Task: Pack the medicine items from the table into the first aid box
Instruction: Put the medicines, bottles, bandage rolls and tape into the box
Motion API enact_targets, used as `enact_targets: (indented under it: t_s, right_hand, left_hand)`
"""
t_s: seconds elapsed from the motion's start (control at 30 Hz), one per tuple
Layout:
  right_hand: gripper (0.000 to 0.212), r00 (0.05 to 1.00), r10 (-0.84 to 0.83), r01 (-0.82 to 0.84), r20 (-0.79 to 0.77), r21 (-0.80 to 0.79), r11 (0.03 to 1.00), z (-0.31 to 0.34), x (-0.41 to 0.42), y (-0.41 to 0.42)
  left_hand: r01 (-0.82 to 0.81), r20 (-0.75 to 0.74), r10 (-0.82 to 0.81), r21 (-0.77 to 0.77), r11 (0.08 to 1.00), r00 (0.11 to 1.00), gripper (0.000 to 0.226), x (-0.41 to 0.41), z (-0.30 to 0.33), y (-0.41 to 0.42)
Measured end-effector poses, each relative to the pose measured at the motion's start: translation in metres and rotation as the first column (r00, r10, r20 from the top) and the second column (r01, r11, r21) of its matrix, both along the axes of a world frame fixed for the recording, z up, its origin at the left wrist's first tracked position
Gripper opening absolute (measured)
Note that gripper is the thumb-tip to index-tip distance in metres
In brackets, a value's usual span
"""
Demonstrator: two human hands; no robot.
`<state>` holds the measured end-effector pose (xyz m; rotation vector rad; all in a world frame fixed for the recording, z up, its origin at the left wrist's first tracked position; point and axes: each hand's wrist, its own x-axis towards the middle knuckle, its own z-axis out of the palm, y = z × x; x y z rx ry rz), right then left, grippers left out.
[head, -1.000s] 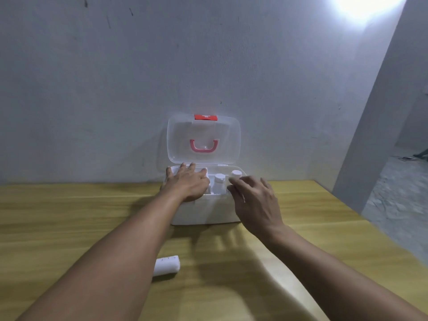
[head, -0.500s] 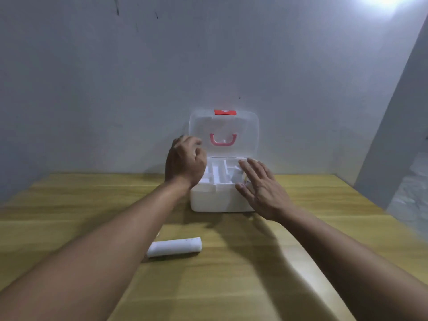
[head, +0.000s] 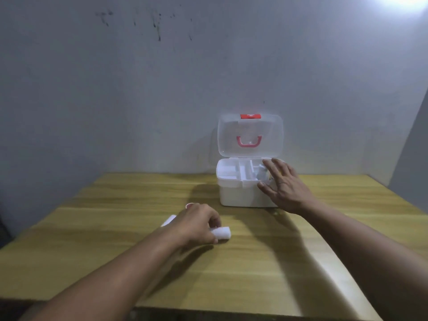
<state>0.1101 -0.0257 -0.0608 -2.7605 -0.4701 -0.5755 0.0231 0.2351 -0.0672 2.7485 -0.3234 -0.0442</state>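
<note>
The white first aid box (head: 238, 195) stands at the back of the wooden table (head: 115, 251), against the wall. Its clear lid (head: 250, 135), with a pink handle and red latch, is raised upright. A divided white tray fills the top of the box. My right hand (head: 283, 185) lies flat with spread fingers over the box's right front corner. My left hand (head: 199, 224) is down on the table in front of the box, its fingers closed around a white tube (head: 221, 233) lying on its side. Both ends of the tube stick out past the hand.
A small red-rimmed object (head: 189, 205) peeks out just behind my left hand. A grey wall stands directly behind the box. The table's front edge runs near the bottom of the view, and a grey pillar rises at the far right.
My left hand has left the box and come down to the table, closing on the white tube. My right hand stays at the box. The view has shifted left.
</note>
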Motion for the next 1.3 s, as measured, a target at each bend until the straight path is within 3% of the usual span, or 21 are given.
enact_targets:
  t_s: [0.07,0.17,0.3,0.47,0.63,0.83,0.9,1.0,1.2,1.3]
  right_hand:
    - [0.070,1.000,-0.001,0.001,-0.009,-0.001,1.000,0.000,0.001,0.000]
    - [0.070,1.000,-0.004,0.004,-0.008,0.006,1.000,-0.002,0.002,-0.002]
    - [0.071,1.000,-0.003,0.003,0.008,0.015,1.000,-0.006,0.004,-0.002]
    - [0.071,1.000,-0.002,0.002,0.004,0.030,1.000,-0.008,0.007,-0.004]
    - [0.070,1.000,0.011,-0.012,0.014,0.044,0.999,-0.009,0.007,-0.005]
    - [0.070,1.000,0.010,-0.010,0.009,0.046,0.999,-0.008,0.006,-0.005]
    - [0.071,1.000,0.012,-0.012,0.008,0.049,0.999,-0.008,0.006,-0.005]
    - [0.071,1.000,0.010,-0.010,0.001,0.052,0.999,-0.008,0.006,-0.005]
    - [0.072,1.000,0.005,-0.004,-0.004,0.051,0.999,-0.008,0.004,-0.004]
    - [0.072,1.000,-0.003,0.003,-0.010,0.056,0.998,-0.008,0.004,-0.004]
  left_hand:
    - [-0.021,0.014,0.021,-0.009,1.000,1.000,0.040,-0.003,-0.002,0.001]
    - [-0.033,0.046,0.031,0.050,0.998,0.998,0.033,-0.007,-0.002,0.004]
    - [-0.073,0.075,0.073,-0.004,0.997,0.995,0.029,-0.014,-0.004,0.011]
    - [-0.105,0.174,0.112,-0.048,0.993,0.978,0.050,-0.023,-0.008,0.024]
    - [-0.163,0.194,0.175,-0.078,0.984,0.965,0.031,-0.037,-0.014,0.034]
    - [-0.274,0.277,0.299,-0.128,0.953,0.913,0.060,-0.042,-0.016,0.051]
    - [-0.329,0.234,0.364,-0.175,0.928,0.901,0.063,-0.040,-0.016,0.054]
    - [-0.362,0.093,0.368,-0.075,0.929,0.925,0.074,-0.034,-0.018,0.059]
    - [-0.443,0.213,0.453,-0.093,0.892,0.866,0.046,-0.016,-0.017,0.058]
    - [-0.370,0.325,0.378,-0.088,0.925,0.867,0.036,-0.003,-0.009,0.053]
